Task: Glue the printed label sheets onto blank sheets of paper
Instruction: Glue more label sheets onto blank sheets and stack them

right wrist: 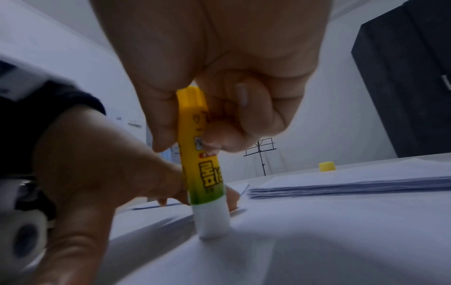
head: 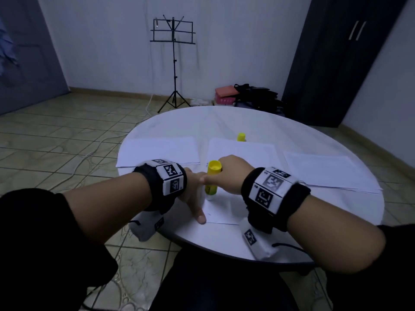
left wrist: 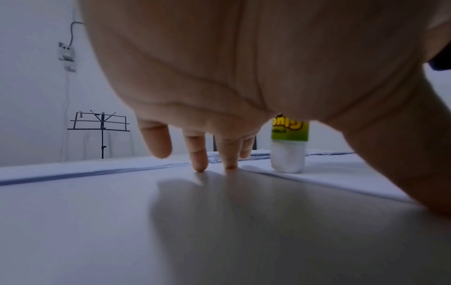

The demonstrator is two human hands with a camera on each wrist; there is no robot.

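Your right hand (right wrist: 219,96) grips the glue stick (right wrist: 205,173) upright, tip down on the near sheet (head: 224,212) (cap (head: 241,137) far off); your left hand (head: 193,194) presses flat, fingers spread, beside it.

The glue stick (right wrist: 203,173) is yellow fading to green, its cap (head: 241,137) yellow, the paper sheets (head: 247,151) white.

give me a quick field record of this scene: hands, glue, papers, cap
right hand: grips the glue stick upright, white tip down on the sheet
left hand: fingers spread, pressing on the table at the sheet's left edge
paper stacks: left stack, middle stack, right stack
yellow cap: standing apart, beyond the middle stack
background: music stand on the floor
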